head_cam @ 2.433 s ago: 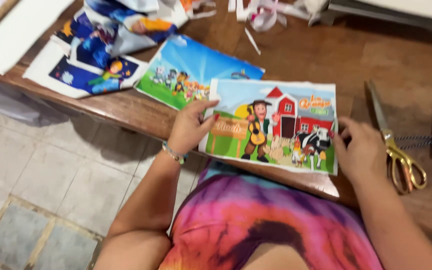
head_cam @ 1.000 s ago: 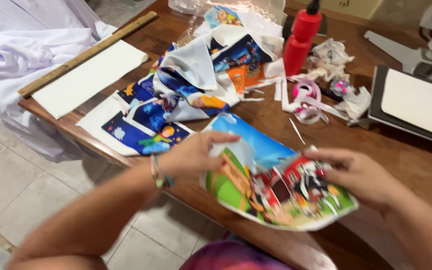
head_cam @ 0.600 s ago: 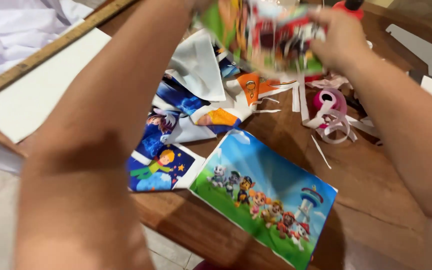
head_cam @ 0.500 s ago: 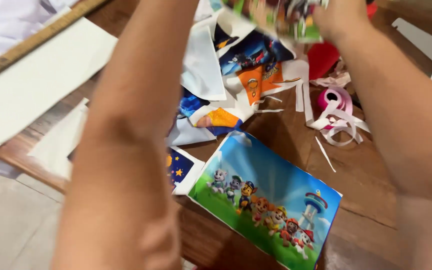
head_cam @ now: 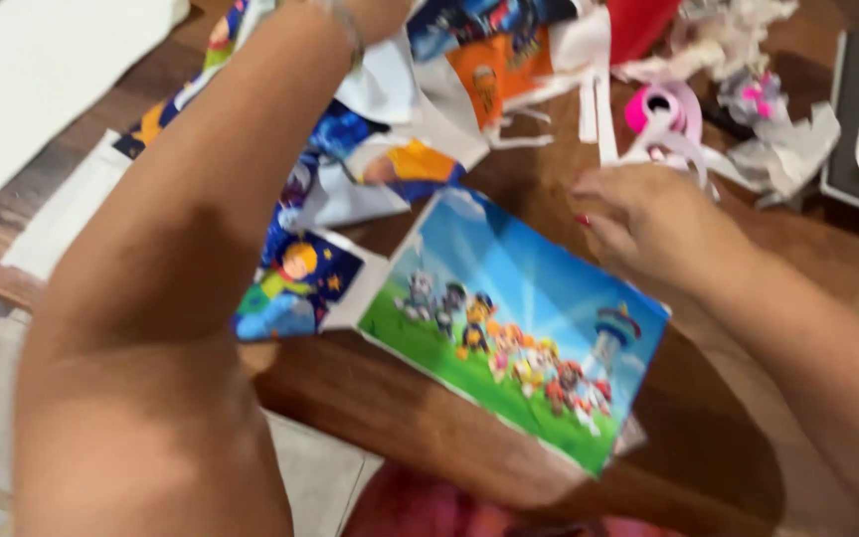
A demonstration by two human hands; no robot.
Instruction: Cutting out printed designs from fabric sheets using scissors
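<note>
A cartoon print (head_cam: 509, 328) with a blue sky and green grass lies on the wooden table (head_cam: 429, 428), near its front edge. My right hand (head_cam: 648, 224) hovers at the print's upper right edge, fingers loosely apart, with nothing in it. My left forearm (head_cam: 201, 229) stretches across the left half of the view toward the far side. Only its wrist with a bracelet (head_cam: 350, 20) shows, and the hand itself is past the top edge.
A heap of cut colourful prints and white paper scraps (head_cam: 400, 149) lies behind the print. A pink tape roll (head_cam: 653, 104) and crumpled scraps (head_cam: 777, 149) sit at the back right. A white sheet (head_cam: 42, 89) lies at the far left, a red bottle (head_cam: 643, 25) at top.
Both hands carried a farm-scene print up to the far side and it has left view. My right hand has come back down, empty, to the blue print. The view shifted closer.
</note>
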